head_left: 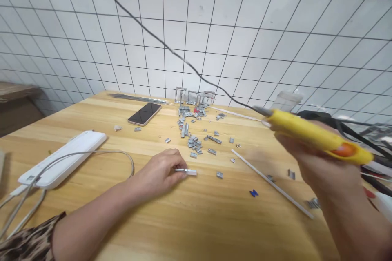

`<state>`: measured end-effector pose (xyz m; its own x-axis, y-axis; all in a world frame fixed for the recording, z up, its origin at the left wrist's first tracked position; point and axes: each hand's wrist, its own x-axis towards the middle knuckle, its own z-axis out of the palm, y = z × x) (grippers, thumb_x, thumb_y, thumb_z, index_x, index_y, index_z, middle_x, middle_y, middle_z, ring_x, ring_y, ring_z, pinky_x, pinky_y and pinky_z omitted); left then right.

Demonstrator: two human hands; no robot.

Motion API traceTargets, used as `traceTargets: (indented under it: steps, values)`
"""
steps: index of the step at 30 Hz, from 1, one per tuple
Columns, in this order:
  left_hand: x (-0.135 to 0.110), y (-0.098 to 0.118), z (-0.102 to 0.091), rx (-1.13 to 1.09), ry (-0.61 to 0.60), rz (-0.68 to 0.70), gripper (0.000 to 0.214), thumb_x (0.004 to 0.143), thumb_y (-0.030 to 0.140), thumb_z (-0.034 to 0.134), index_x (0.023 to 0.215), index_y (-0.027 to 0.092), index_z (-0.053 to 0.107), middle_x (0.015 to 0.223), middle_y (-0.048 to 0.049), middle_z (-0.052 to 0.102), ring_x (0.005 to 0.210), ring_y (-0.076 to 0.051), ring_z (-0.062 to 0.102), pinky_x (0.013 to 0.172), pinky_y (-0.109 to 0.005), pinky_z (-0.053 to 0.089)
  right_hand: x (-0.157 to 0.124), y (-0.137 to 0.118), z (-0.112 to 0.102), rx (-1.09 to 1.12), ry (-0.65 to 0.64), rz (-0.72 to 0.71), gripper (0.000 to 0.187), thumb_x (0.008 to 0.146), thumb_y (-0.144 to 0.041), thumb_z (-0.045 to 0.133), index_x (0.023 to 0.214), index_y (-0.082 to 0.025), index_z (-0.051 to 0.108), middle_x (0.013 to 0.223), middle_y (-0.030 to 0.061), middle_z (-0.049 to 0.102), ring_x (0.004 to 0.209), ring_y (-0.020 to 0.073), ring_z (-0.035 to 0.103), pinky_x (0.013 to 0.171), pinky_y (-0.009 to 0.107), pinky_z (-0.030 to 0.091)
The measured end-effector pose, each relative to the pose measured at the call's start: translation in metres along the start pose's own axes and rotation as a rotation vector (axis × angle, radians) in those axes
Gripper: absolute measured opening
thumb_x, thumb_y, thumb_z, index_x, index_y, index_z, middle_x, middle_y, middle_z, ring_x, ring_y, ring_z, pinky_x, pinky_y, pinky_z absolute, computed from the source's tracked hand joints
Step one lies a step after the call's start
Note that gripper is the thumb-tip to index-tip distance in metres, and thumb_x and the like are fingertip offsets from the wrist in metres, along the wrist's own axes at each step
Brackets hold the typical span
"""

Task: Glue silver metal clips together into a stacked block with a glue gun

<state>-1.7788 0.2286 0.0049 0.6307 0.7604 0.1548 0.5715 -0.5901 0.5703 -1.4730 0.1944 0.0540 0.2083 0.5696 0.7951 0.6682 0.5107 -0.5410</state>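
My left hand (163, 173) rests on the wooden table (171, 220) with thumb and fingers pinched on a small silver metal piece (190, 172), which juts out to the right. At the right, raised above the table, my right hand (309, 159) is closed round a yellow corded hand tool (306, 130), blurred by motion. The tool has an orange part (346, 149) near its right end. A dark cord (171, 50) runs from its left end up and out of view. Several small silver metal parts (194, 142) lie scattered beyond my left hand.
Small metal frames (192, 97) stand at the back near the tiled wall (174, 32). A phone (145, 114), thin rods (137, 98), a white power strip (65, 157) with a looping cable, a long white strip (272, 183) and a blue piece (254, 193) lie on the table.
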Motion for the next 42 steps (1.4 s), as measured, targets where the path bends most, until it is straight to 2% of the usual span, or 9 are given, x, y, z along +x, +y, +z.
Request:
traceTargets:
  steps: [2, 5, 10, 14, 17, 22, 25, 32, 42]
  values:
    - [-0.005, 0.01, 0.004, -0.034, -0.079, 0.083, 0.013, 0.088, 0.027, 0.056, 0.089, 0.02, 0.067, 0.085, -0.0028, 0.062, 0.083, -0.016, 0.057, 0.075, -0.028, 0.043, -0.004, -0.005, 0.004, 0.012, -0.116, -0.091, 0.017, 0.069, -0.018, 0.075, 0.084, -0.025, 0.072, 0.087, 0.0021, 0.073, 0.089, 0.0256, 0.068, 0.085, 0.042, 0.053]
    - [-0.013, 0.023, 0.021, -0.026, -0.127, 0.189, 0.008, 0.085, 0.018, 0.056, 0.086, 0.019, 0.064, 0.085, -0.0029, 0.062, 0.082, -0.016, 0.056, 0.072, -0.026, 0.043, -0.009, -0.01, 0.012, 0.052, -0.248, -0.184, 0.02, 0.076, -0.015, 0.067, 0.093, -0.026, 0.07, 0.098, 0.0015, 0.072, 0.094, 0.0216, 0.067, 0.083, 0.033, 0.054]
    - [-0.018, 0.029, 0.043, 0.084, -0.074, 0.172, 0.008, 0.081, 0.012, 0.055, 0.081, 0.018, 0.06, 0.083, -0.0032, 0.06, 0.079, -0.017, 0.054, 0.068, -0.027, 0.042, -0.016, -0.009, 0.019, 0.05, -0.287, -0.152, 0.021, 0.077, -0.017, 0.067, 0.096, -0.026, 0.068, 0.1, 0.0021, 0.072, 0.092, 0.0211, 0.067, 0.081, 0.032, 0.054]
    - [-0.015, 0.027, 0.036, 0.06, -0.097, 0.114, 0.005, 0.081, 0.019, 0.058, 0.081, 0.018, 0.063, 0.081, -0.0033, 0.06, 0.079, -0.017, 0.055, 0.068, -0.026, 0.043, -0.019, -0.005, 0.02, 0.109, -0.291, -0.104, 0.024, 0.076, -0.018, 0.069, 0.098, -0.027, 0.068, 0.101, 0.0023, 0.072, 0.093, 0.0227, 0.067, 0.082, 0.034, 0.054]
    - [-0.01, 0.024, 0.026, -0.065, -0.099, 0.067, 0.01, 0.083, 0.026, 0.06, 0.084, 0.018, 0.067, 0.082, -0.0035, 0.062, 0.078, -0.016, 0.058, 0.068, -0.025, 0.045, -0.02, -0.004, 0.02, 0.134, -0.294, -0.093, 0.026, 0.077, -0.016, 0.068, 0.1, -0.028, 0.068, 0.101, 0.0023, 0.071, 0.094, 0.0227, 0.066, 0.082, 0.034, 0.054]
    - [0.008, 0.014, 0.016, -0.095, 0.066, -0.05, 0.018, 0.084, 0.014, 0.053, 0.079, 0.018, 0.07, 0.083, -0.0032, 0.067, 0.08, -0.015, 0.062, 0.073, -0.025, 0.047, -0.021, -0.003, 0.02, 0.123, -0.284, -0.087, 0.028, 0.076, -0.014, 0.068, 0.099, -0.029, 0.069, 0.104, 0.0029, 0.071, 0.093, 0.0234, 0.067, 0.081, 0.034, 0.055]
    - [0.022, 0.009, 0.016, 0.005, 0.062, -0.085, 0.019, 0.081, 0.01, 0.055, 0.077, 0.019, 0.071, 0.085, -0.0026, 0.07, 0.08, -0.015, 0.065, 0.072, -0.023, 0.047, -0.021, -0.003, 0.02, 0.108, -0.276, -0.086, 0.029, 0.075, -0.013, 0.068, 0.099, -0.03, 0.069, 0.104, 0.0022, 0.071, 0.092, 0.0233, 0.067, 0.08, 0.033, 0.055]
    - [0.043, 0.004, 0.027, 0.143, -0.014, -0.013, 0.024, 0.072, 0.002, 0.054, 0.069, 0.019, 0.072, 0.078, -0.0026, 0.069, 0.076, -0.017, 0.063, 0.07, -0.025, 0.044, -0.021, -0.006, 0.023, 0.12, -0.276, -0.093, 0.024, 0.078, -0.016, 0.066, 0.1, -0.028, 0.068, 0.1, 0.002, 0.071, 0.094, 0.0224, 0.067, 0.082, 0.033, 0.054]
    - [0.04, 0.015, 0.025, 0.267, -0.072, 0.11, 0.026, 0.072, 0.0, 0.049, 0.054, 0.018, 0.057, 0.069, -0.0026, 0.057, 0.067, -0.016, 0.055, 0.06, -0.025, 0.037, -0.022, -0.007, 0.024, 0.12, -0.277, -0.114, 0.026, 0.079, -0.015, 0.066, 0.099, -0.03, 0.067, 0.1, 0.0014, 0.071, 0.094, 0.023, 0.067, 0.08, 0.034, 0.055]
